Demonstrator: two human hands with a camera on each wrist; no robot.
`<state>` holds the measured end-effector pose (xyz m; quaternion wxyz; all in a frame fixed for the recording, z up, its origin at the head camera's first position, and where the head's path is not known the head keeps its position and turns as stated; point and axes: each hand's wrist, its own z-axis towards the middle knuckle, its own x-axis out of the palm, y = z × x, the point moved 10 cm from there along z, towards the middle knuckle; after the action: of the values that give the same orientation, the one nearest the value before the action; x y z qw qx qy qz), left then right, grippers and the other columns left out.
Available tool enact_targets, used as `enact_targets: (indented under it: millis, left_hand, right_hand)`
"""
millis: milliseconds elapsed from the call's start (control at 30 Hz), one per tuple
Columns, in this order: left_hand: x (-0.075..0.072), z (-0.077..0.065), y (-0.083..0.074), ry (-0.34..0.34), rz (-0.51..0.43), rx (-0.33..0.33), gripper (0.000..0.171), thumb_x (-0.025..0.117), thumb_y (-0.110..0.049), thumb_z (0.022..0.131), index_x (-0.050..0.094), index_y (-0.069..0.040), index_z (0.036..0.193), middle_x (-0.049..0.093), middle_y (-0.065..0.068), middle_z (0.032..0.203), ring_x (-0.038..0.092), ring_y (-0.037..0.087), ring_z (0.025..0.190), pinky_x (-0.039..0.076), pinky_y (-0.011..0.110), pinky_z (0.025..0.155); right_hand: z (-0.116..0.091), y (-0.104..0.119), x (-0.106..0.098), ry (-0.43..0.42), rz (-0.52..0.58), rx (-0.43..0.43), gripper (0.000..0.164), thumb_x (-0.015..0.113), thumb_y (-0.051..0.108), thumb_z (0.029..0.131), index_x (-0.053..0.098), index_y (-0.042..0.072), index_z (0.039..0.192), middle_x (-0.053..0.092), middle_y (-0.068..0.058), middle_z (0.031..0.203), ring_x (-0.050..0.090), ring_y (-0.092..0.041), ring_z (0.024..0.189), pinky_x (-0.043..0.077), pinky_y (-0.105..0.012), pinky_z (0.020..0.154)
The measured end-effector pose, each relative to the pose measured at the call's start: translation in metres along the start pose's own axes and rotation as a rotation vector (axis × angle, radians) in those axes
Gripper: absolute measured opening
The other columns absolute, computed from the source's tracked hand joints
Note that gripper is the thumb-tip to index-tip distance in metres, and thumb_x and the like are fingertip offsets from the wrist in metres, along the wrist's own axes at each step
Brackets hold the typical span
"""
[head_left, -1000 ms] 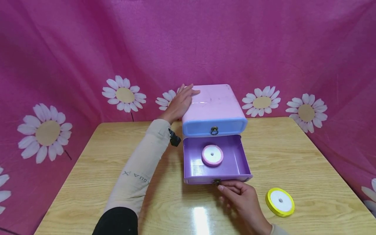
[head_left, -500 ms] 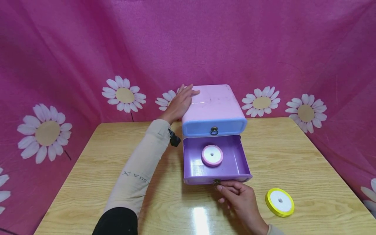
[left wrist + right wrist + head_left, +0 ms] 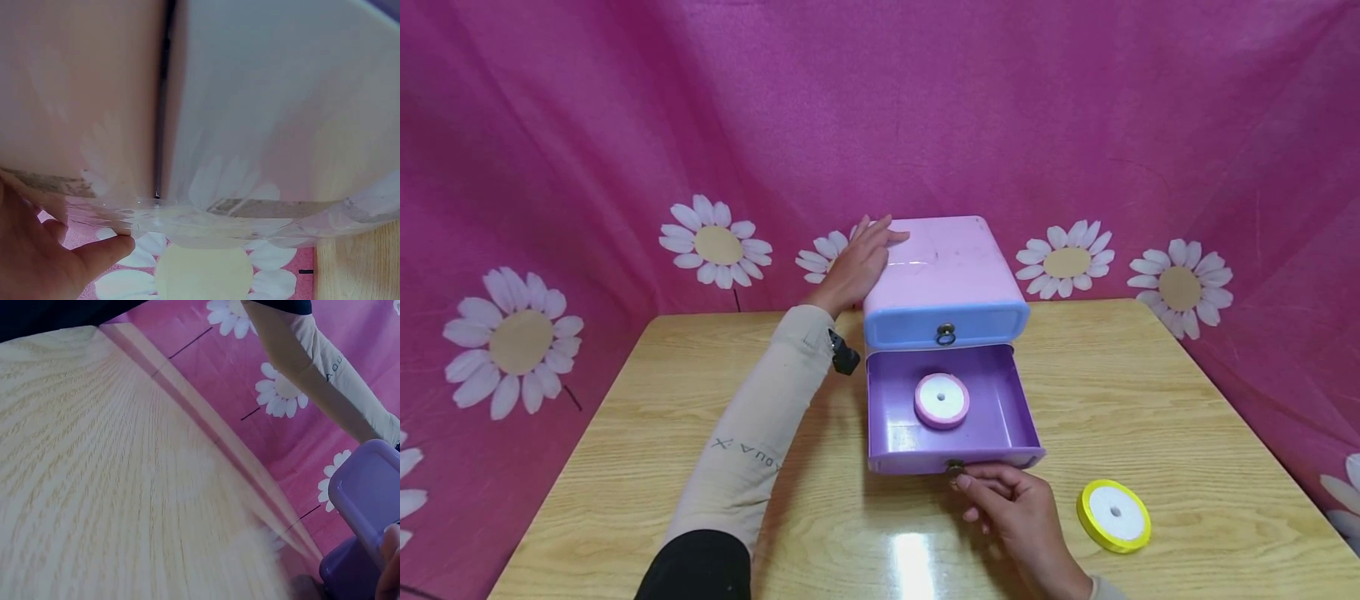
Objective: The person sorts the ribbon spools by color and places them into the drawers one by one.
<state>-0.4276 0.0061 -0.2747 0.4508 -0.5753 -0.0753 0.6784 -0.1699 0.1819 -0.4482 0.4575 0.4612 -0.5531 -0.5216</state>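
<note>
Purple drawer (image 3: 992, 417) pulled open below pink cabinet (image 3: 943, 267), pink ribbon spool (image 3: 942, 399) inside, right hand (image 3: 1011, 504) pinching drawer's ring pull (image 3: 953, 467), left hand (image 3: 857, 262) rested flat, fingers straight, against cabinet's left side.

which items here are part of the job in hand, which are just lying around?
In the job:
- purple drawer, pulled out, right hand pinching its ring pull
- pink ribbon spool lying in that drawer
- pink drawer box, left hand resting on its top left edge

Lying about:
- yellow ribbon spool on the table, untouched
- blue upper drawer, closed
</note>
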Motion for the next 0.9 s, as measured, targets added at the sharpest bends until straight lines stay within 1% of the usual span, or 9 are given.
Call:
enact_targets:
  millis: [167, 400, 600, 700, 833, 900]
  left_hand:
    - [-0.001, 0.0, 0.0, 0.002, -0.005, -0.005, 0.048, 0.028, -0.025, 0.099, 0.053, -0.021, 0.14, 0.023, -0.001, 0.159, 0.0, 0.018, 0.148, 0.002, 0.044, 0.119]
    - [0.001, 0.0, 0.001, 0.006, -0.009, -0.015, 0.049, 0.028, -0.027, 0.098, 0.053, -0.022, 0.14, 0.022, -0.002, 0.16, -0.001, 0.016, 0.148, 0.002, 0.045, 0.119]
    - [0.001, -0.001, 0.001, 0.004, -0.006, -0.012, 0.049, 0.028, -0.026, 0.098, 0.053, -0.022, 0.14, 0.022, -0.002, 0.16, 0.0, 0.017, 0.148, 0.002, 0.045, 0.119]
    - [0.0, -0.001, 0.0, 0.0, -0.003, -0.01, 0.049, 0.028, -0.025, 0.098, 0.053, -0.022, 0.14, 0.023, -0.002, 0.159, 0.0, 0.018, 0.148, 0.003, 0.045, 0.119]
    - [0.0, -0.001, 0.0, -0.003, -0.007, -0.015, 0.049, 0.028, -0.025, 0.098, 0.053, -0.022, 0.139, 0.023, -0.002, 0.159, 0.0, 0.018, 0.148, 0.003, 0.046, 0.119]
    - [-0.001, -0.001, 0.0, -0.004, -0.009, -0.016, 0.049, 0.029, -0.025, 0.098, 0.053, -0.023, 0.139, 0.023, -0.002, 0.159, 0.0, 0.018, 0.148, 0.003, 0.047, 0.118]
  right_hand:
    - [-0.001, 0.009, 0.0, 0.013, 0.015, -0.02, 0.025, 0.074, 0.008, 0.082, 0.067, -0.01, 0.098, 0.073, -0.013, 0.083, 0.063, -0.013, 0.053, 0.05, -0.024, 0.045]
    - [0.004, 0.021, -0.002, 0.002, -0.025, -0.023, 0.025, 0.074, 0.01, 0.083, 0.068, -0.008, 0.099, 0.073, -0.013, 0.083, 0.064, -0.013, 0.054, 0.05, -0.023, 0.045]
    - [0.009, 0.027, -0.002, -0.002, -0.04, -0.038, 0.025, 0.074, 0.012, 0.084, 0.069, -0.006, 0.1, 0.073, -0.014, 0.084, 0.064, -0.013, 0.054, 0.05, -0.024, 0.045]
    - [0.014, 0.03, -0.002, -0.004, -0.04, -0.045, 0.025, 0.074, 0.013, 0.084, 0.069, -0.007, 0.1, 0.073, -0.012, 0.084, 0.064, -0.014, 0.054, 0.05, -0.025, 0.045]
    - [0.02, 0.034, -0.002, -0.021, -0.041, -0.055, 0.025, 0.074, 0.012, 0.084, 0.069, -0.006, 0.1, 0.074, -0.011, 0.083, 0.064, -0.014, 0.053, 0.051, -0.026, 0.045]
    - [0.022, 0.035, -0.002, -0.029, -0.041, -0.056, 0.024, 0.074, 0.012, 0.084, 0.07, -0.006, 0.1, 0.073, -0.013, 0.083, 0.064, -0.014, 0.053, 0.051, -0.026, 0.045]
